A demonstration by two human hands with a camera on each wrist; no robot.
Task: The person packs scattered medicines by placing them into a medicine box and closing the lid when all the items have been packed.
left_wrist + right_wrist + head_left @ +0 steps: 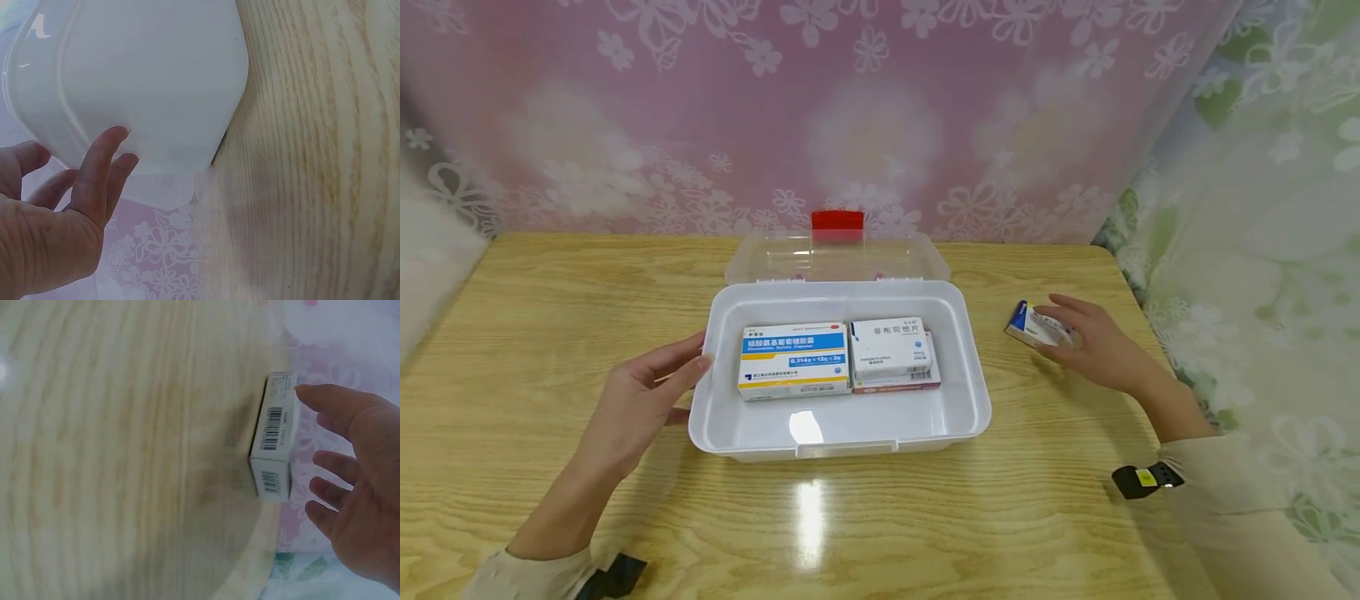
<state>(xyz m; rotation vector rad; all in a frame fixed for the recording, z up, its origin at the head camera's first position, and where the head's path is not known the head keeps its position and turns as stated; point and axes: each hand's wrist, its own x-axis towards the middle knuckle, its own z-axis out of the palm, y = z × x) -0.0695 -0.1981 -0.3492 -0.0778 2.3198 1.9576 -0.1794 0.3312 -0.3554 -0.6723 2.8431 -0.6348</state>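
Note:
A white plastic storage box point(865, 429) with its clear lid point(887, 254) tipped back stands in the middle of the table. My left hand point(643, 396) holds its left side, thumb on the rim and fingers against the outer wall point(162, 81). Inside lie a blue-and-white medicine box point(793, 362) and, to its right, a white medicine box point(887, 343) on top of another carton point(917, 385). At the right, my right hand point(1090, 346) is over a small blue-and-white medicine box point(272, 437) on the table. Its thumb reaches the carton's edge; the other fingers are spread and loosely bent.
The wooden table point(587, 283) has a curved right edge. Behind it hangs a pink flowered curtain point(880, 108), with a green-and-white one point(1262, 275) along the right. A red latch point(837, 220) sits on the raised lid.

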